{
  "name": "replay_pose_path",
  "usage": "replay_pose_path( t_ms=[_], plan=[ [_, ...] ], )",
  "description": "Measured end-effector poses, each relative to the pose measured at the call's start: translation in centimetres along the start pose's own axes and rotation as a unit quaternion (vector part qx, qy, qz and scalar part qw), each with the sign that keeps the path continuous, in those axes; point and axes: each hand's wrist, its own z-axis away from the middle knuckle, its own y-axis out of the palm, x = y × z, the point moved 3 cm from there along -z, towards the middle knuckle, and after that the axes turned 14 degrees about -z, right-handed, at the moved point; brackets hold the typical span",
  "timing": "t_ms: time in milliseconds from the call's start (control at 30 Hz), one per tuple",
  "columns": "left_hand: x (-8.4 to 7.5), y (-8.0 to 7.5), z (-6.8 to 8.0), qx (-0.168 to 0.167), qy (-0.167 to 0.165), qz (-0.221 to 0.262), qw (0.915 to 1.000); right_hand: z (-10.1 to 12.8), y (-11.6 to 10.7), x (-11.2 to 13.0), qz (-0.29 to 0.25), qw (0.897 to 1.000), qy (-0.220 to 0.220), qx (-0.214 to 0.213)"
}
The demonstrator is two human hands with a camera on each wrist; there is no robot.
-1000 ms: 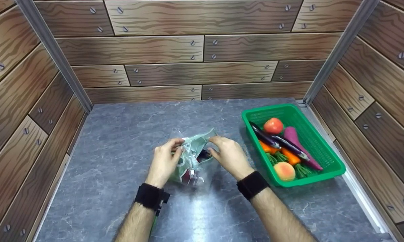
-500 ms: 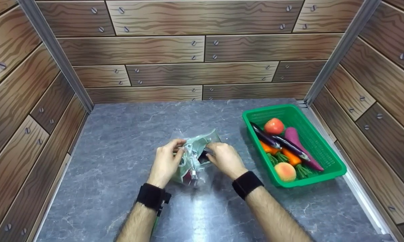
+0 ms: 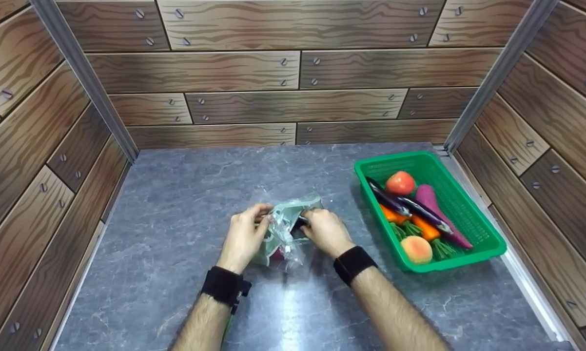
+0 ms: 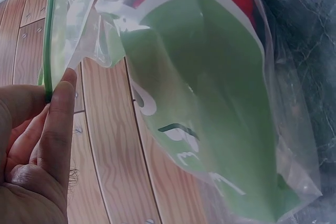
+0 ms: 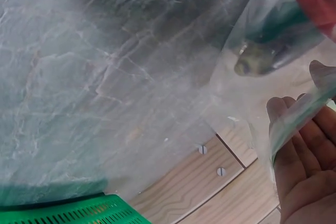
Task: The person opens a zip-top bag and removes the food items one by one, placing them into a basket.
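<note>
A see-through zip bag (image 3: 282,222) with a pale green printed side lies between my hands in the head view. Its green zip edge (image 4: 48,45) is pinched between thumb and fingers of my left hand (image 3: 242,236), at the bag's left side. My right hand (image 3: 328,231) reaches into the bag's mouth from the right, and plastic film crosses its loosely spread fingers (image 5: 310,140). Inside the bag are a red item (image 5: 317,3) and a dark, glossy item (image 5: 262,59) with a brownish-green tip, apart from the fingers in the right wrist view.
To the right stands a green basket (image 3: 478,234) holding a tomato (image 3: 400,183), a peach (image 3: 416,249), two dark eggplants (image 3: 424,213), a long purple vegetable (image 3: 434,207) and carrots (image 3: 424,228). Wood-patterned walls (image 3: 244,73) enclose the grey marbled table (image 3: 176,195).
My right hand has moved left and down from the bag's rim into its mouth. The left hand keeps its pinch on the zip edge, and the bag's upper flap has sunk a little.
</note>
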Motion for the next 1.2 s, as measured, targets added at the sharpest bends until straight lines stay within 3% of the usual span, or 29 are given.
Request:
replay_pose_path(
  t_ms=[300,567,800,1200],
  plan=[
    [0.2,0.3,0.2,-0.002,0.003,0.004,1.0,-0.3,1.5,-0.7,0.0,1.0,-0.008,0.003],
    [0.6,0.7,0.3,-0.001,0.0,-0.003,1.0,-0.4,3.2,-1.6,0.008,1.0,0.01,0.002],
    [0.9,1.2,0.6,0.008,-0.011,-0.003,0.9999,-0.2,4.6,-1.9,-0.02,0.999,0.036,-0.004],
    [0.8,1.3,0.7,0.004,-0.005,0.005,1.0,-0.3,5.0,-1.5,0.019,0.998,0.049,-0.031]
  ],
)
